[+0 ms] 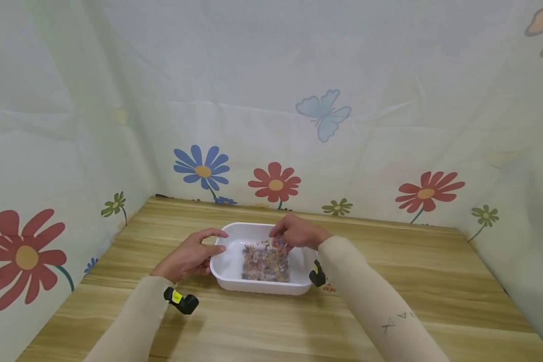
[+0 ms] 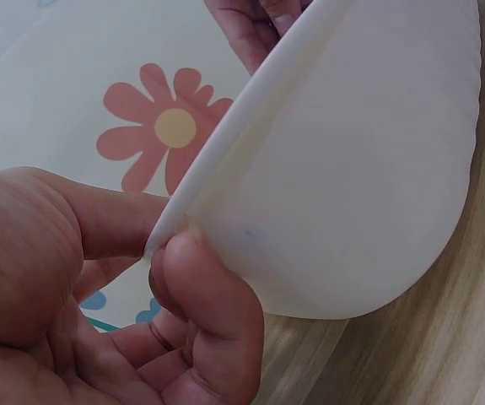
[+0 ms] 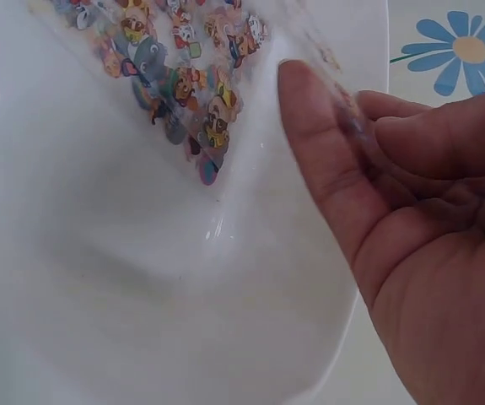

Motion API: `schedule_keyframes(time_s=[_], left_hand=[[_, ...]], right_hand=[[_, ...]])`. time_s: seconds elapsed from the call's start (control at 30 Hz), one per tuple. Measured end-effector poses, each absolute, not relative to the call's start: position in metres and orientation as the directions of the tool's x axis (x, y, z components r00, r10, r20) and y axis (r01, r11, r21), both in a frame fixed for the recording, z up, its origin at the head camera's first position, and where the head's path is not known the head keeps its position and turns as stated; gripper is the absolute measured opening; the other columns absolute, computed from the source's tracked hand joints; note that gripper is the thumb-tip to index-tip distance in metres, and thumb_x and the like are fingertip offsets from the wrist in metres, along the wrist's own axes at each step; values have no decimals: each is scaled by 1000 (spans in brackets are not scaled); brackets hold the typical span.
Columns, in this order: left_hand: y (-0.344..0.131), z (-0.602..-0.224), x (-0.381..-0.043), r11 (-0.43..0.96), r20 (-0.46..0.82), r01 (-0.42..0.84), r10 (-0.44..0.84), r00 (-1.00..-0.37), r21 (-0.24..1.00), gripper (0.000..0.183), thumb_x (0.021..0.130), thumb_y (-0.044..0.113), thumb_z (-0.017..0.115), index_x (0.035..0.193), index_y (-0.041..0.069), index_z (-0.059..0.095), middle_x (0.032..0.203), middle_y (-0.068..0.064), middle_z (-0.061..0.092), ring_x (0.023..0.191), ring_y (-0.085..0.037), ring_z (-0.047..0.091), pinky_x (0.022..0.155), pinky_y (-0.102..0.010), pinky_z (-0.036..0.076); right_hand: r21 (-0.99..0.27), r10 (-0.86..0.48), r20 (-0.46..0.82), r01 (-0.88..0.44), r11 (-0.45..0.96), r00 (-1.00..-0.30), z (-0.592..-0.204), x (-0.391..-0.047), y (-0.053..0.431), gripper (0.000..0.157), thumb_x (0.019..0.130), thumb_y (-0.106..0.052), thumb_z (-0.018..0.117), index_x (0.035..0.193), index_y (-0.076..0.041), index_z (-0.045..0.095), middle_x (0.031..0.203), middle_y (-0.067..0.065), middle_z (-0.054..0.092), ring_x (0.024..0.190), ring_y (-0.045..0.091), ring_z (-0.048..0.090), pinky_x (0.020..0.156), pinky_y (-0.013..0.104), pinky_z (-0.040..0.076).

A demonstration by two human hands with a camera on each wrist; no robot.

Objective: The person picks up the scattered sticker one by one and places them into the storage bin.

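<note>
A white plastic tray [image 1: 264,287] stands on the wooden table, with clear sticker sheets [image 1: 266,264] printed with small cartoon figures lying inside it. My left hand [image 1: 187,257] grips the tray's left end; in the left wrist view its thumb and fingers pinch the rim [image 2: 217,160] from both sides. Over the tray's far right part, my right hand [image 1: 300,232] pinches a clear sticker sheet [image 3: 325,55] between thumb and fingers. Part of that sheet is hidden by the fingers. The other sheets [image 3: 175,72] lie beside it on the tray's bottom.
A small colourful piece [image 1: 329,287] lies on the wooden table [image 1: 253,327] at the tray's near right corner. Pale cloth [image 1: 253,75] printed with flowers and butterflies hangs behind the table and on both sides. Black wrist cameras [image 1: 183,301] sit at both sleeves.
</note>
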State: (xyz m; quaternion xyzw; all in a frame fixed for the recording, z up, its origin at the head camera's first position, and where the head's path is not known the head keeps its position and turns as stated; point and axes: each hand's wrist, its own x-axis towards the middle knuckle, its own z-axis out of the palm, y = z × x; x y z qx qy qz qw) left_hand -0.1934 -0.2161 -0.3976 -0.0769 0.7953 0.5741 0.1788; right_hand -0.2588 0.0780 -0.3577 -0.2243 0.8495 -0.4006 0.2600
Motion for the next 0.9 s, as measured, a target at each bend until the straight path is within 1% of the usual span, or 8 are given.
schedule_keyframes(time_s=[0.07, 0.17, 0.27, 0.4, 0.57, 0.7, 0.83, 0.9], left_hand=[[-216, -398, -193, 327, -375, -329, 86, -923, 886, 45, 103, 21, 66, 146, 23, 55, 92, -13, 61, 59, -17, 54, 56, -26, 50], [-215, -398, -193, 332, -374, -327, 88, -923, 885, 45, 103, 21, 66, 147, 23, 55, 92, -12, 61, 59, -17, 54, 56, -26, 50], [-214, -397, -192, 334, -371, -323, 90, -924, 886, 45, 103, 21, 66, 147, 22, 55, 92, -12, 61, 59, -16, 54, 55, -26, 50], [-214, -397, -192, 337, -370, -322, 88, -925, 885, 45, 103, 21, 65, 147, 22, 55, 90, -12, 60, 59, -16, 54, 56, -26, 50], [-214, -395, -190, 345, -376, -327, 85, -923, 880, 45, 103, 21, 65, 147, 23, 54, 88, -11, 58, 59, -17, 54, 56, -26, 50], [-214, -394, -190, 350, -375, -324, 88, -923, 879, 46, 103, 22, 66, 148, 22, 54, 84, -10, 57, 59, -17, 54, 56, -26, 49], [-215, -395, -191, 349, -374, -323, 89, -923, 880, 46, 103, 21, 66, 148, 22, 54, 84, -10, 57, 58, -17, 54, 56, -25, 49], [-215, -396, -191, 350, -377, -327, 84, -922, 878, 46, 103, 21, 66, 147, 22, 54, 86, -11, 58, 59, -17, 54, 56, -26, 49]], right_hand=[[-786, -585, -296, -155, 598, -755, -358, -259, 78, 47, 90, 14, 52, 135, 8, 64, 119, 20, 73, 95, 19, 69, 85, 35, 63], [-767, -579, -332, -143, 625, -744, -360, -259, 78, 51, 88, 14, 53, 137, 7, 63, 124, 20, 71, 107, 24, 69, 91, 39, 62], [-751, -576, -347, -149, 643, -740, -361, -259, 80, 54, 85, 14, 53, 138, 6, 62, 128, 20, 70, 118, 30, 67, 96, 43, 60], [-726, -574, -347, -174, 665, -742, -360, -259, 83, 56, 84, 13, 52, 138, 4, 62, 134, 21, 68, 126, 33, 65, 100, 45, 58], [-672, -581, -330, -247, 698, -744, -358, -259, 88, 53, 87, 7, 60, 139, 0, 63, 137, 19, 67, 125, 32, 64, 104, 45, 56], [-637, -587, -311, -294, 713, -748, -356, -260, 92, 51, 87, 2, 65, 138, -1, 64, 134, 17, 68, 120, 28, 65, 102, 44, 57], [-646, -600, -283, -314, 696, -748, -354, -260, 97, 49, 87, -1, 68, 136, 0, 65, 132, 19, 69, 116, 26, 66, 98, 40, 58], [-663, -602, -271, -308, 683, -751, -353, -259, 99, 49, 87, -2, 69, 136, 0, 66, 131, 19, 69, 115, 25, 66, 97, 39, 59]])
